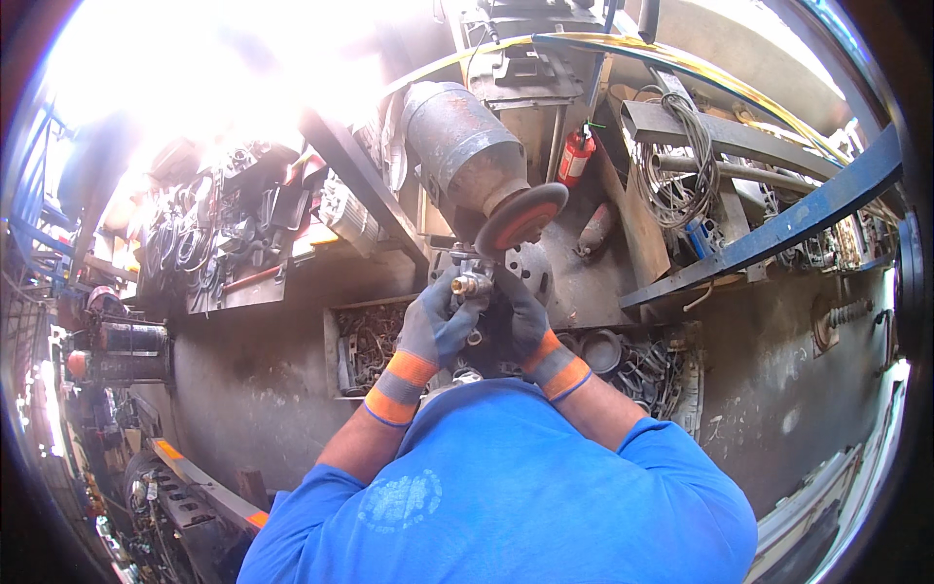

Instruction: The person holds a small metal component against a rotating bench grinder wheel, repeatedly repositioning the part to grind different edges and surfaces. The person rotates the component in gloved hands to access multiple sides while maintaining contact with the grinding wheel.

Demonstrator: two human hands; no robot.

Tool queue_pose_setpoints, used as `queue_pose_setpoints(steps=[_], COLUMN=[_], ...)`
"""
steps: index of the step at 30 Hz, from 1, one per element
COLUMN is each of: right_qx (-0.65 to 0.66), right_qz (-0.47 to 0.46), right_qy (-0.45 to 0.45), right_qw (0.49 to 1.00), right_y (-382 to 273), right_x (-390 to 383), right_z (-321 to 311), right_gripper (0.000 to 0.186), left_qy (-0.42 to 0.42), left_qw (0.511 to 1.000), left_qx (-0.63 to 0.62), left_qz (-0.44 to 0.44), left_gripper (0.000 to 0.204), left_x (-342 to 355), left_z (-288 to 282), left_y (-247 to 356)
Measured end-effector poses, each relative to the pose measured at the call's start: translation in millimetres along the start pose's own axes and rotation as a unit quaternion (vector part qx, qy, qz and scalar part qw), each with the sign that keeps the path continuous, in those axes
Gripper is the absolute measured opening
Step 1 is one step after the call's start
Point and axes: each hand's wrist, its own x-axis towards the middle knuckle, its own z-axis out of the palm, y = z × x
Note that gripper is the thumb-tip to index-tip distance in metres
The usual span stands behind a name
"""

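Cluttered workshop shelves and racks are filling the background, with hoses and tools hanging on the left and a red fire extinguisher (576,156) standing behind a big grey motor (465,156). Harsh daylight is washing out the upper left. A person in a blue shirt (506,496) is leaning over a dark, grimy workbench (253,380), close to its front edge, where a tray of metal scraps (368,346) is sitting.

Both hands are wearing grey gloves with orange cuffs and are meeting over a small metal part (474,284) with a brass-coloured end. The left hand (438,326) is curling almost closed around the part, fingers wrapped over its side. The right hand (525,326) is also curling tight, gripping the darker body just beside it; what lies under its palm is hidden.

The part is being held up just below a reddish grinding wheel (520,219) on the motor's shaft, near but seemingly not touching it.

This looks like the lining-up stage before the part goes to the wheel. A next move would be calling for a steady two-handed grip, gloves kept clear of the disc's rim.
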Motion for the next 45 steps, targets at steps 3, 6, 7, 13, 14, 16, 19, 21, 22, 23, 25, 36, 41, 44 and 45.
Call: queue_pose_setpoints(steps=[3, 6, 7, 13, 14, 16, 19, 21, 22, 23, 25, 36, 41, 44, 45], right_qx=[-0.005, -0.007, -0.006, 0.014, -0.004, -0.040, -0.058, -0.048, -0.043, -0.037, -0.024, -0.042, -0.024, 0.009, 0.003], right_qz=[0.003, -0.012, -0.016, -0.009, -0.013, -0.021, 0.012, -0.013, -0.027, -0.025, -0.019, -0.016, -0.022, -0.018, -0.030], right_qy=[-0.001, -0.003, -0.005, 0.008, 0.016, 0.033, 0.036, 0.027, 0.022, 0.020, 0.021, 0.010, 0.014, 0.015, 0.017], right_qw=[1.000, 1.000, 1.000, 1.000, 1.000, 0.998, 0.998, 0.998, 0.998, 0.999, 0.999, 0.999, 0.999, 1.000, 0.999], right_y=[1.0, -0.4, -0.8, -1.5, -1.7, -1.8, 3.8, 8.0, 8.8, 8.2, 6.5, 8.7, 4.9, 1.3, 1.1], right_x=[-2.9, -2.8, -3.3, 2.4, 2.8, 2.9, 10.9, 10.9, 10.9, 8.6, 5.6, 5.1, 2.8, 4.2, 4.5], right_z=[-4.2, -0.3, 1.5, -18.3, -13.4, 0.0, -19.2, -14.6, -11.9, -10.9, -13.2, -19.7, -13.2, -20.5, -20.9], right_gripper=[0.036, 0.035, 0.035, 0.034, 0.035, 0.035, 0.036, 0.036, 0.036, 0.036, 0.035, 0.036, 0.034, 0.033, 0.032], left_qy=[0.002, -0.018, -0.026, -0.011, 0.003, 0.020, 0.019, 0.018, 0.009, 0.009, 0.006, 0.020, 0.019, 0.003, -0.001], left_qw=[0.995, 0.997, 0.996, 1.000, 1.000, 0.999, 0.996, 0.995, 0.998, 0.998, 0.998, 0.995, 0.997, 0.998, 0.998], left_qx=[-0.095, -0.074, -0.078, -0.011, -0.005, -0.030, -0.091, -0.097, -0.059, -0.058, -0.054, -0.067, -0.073, -0.054, -0.053], left_qz=[0.004, 0.003, -0.016, -0.015, -0.004, 0.007, 0.003, -0.008, 0.014, 0.022, 0.038, 0.065, -0.003, -0.015, -0.027], left_gripper=[0.043, 0.043, 0.043, 0.043, 0.043, 0.043, 0.043, 0.044, 0.044, 0.043, 0.042, 0.044, 0.041, 0.037, 0.036], left_x=[-7.8, -4.9, -3.4, 0.1, -0.6, -2.7, -6.3, -9.3, -8.5, -9.2, -9.2, -10.4, -9.3, -1.3, -0.2], left_z=[5.3, 3.8, 3.1, 5.1, 4.8, 1.7, -3.3, -4.1, -5.2, -3.7, -0.1, 0.7, 3.8, 7.5, 8.3], left_y=[-14.1, -11.5, -6.2, 0.7, 3.3, 8.8, 18.7, 19.8, 15.9, 14.0, 11.7, 8.7, 9.9, 14.1, 13.6])
